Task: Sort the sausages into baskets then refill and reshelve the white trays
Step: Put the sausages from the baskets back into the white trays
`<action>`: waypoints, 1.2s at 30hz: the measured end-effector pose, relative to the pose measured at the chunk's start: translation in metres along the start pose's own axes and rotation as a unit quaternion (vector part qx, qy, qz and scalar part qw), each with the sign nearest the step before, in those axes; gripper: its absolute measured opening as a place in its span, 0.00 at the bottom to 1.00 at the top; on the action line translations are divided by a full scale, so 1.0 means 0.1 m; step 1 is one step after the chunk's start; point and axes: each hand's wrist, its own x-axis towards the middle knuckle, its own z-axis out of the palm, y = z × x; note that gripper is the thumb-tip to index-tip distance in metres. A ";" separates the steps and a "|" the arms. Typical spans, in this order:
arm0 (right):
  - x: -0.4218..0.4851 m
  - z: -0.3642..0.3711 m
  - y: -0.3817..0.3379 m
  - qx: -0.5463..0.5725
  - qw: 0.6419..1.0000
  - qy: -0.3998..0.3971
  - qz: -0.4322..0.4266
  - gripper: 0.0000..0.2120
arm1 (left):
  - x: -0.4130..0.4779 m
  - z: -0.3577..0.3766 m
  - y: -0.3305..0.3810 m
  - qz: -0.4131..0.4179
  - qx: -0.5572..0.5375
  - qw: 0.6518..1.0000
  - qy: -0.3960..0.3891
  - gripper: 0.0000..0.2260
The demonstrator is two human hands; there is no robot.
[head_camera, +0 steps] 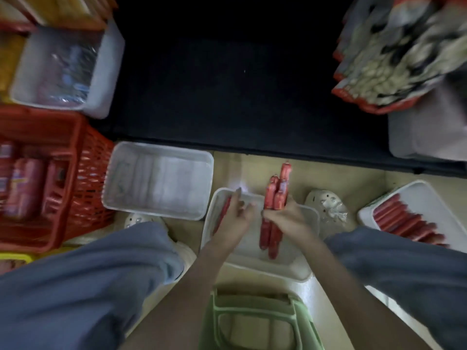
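A white tray [298, 267] lies on the floor between my knees. My right hand [286, 215] grips a bundle of red sausages [276, 195] over it, their ends sticking out past both sides of the fist. My left hand [240, 213] reaches into the tray's left side, fingers on a single red sausage [223, 210] lying along the tray wall; the blur hides whether they close round it. A second white tray [159, 180] sits to the left with no sausages in it. Another white tray [414, 193] at the right holds a row of sausages [404, 221].
A red basket [83, 173] with packaged sausages stands at the left, a white tub [106, 72] behind it. A dark shelf base [240, 84] fills the middle back. Bags of goods [394, 59] hang at the upper right. A green stool [255, 322] is under me.
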 end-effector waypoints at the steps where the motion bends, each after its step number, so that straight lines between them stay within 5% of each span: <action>1: -0.15 -0.06 -0.16 0.098 0.995 -0.024 0.000 0.08 | -0.13 0.01 0.22 -0.043 -0.090 0.993 -0.065 0.13; 4: -0.64 -0.23 -0.55 0.272 0.956 -0.111 0.019 0.07 | -0.54 0.02 0.72 -0.029 -0.172 0.975 -0.135 0.12; 11: -1.62 -0.49 -0.89 0.311 0.930 -0.175 -0.084 0.16 | -1.39 -0.31 1.23 0.083 -0.154 0.969 -0.172 0.19; 22: -2.20 -0.53 -0.91 0.369 0.913 -0.096 -0.144 0.16 | -1.81 -0.60 1.34 0.135 -0.196 0.941 -0.241 0.20; 30: -2.19 -0.50 -0.90 0.380 0.915 -0.067 -0.116 0.15 | -1.67 -0.50 1.29 0.122 -0.173 0.968 -0.137 0.11; 36: -2.11 -0.46 -0.96 0.333 0.931 -0.076 -0.128 0.14 | -1.62 -0.60 1.22 0.098 -0.182 0.959 -0.195 0.14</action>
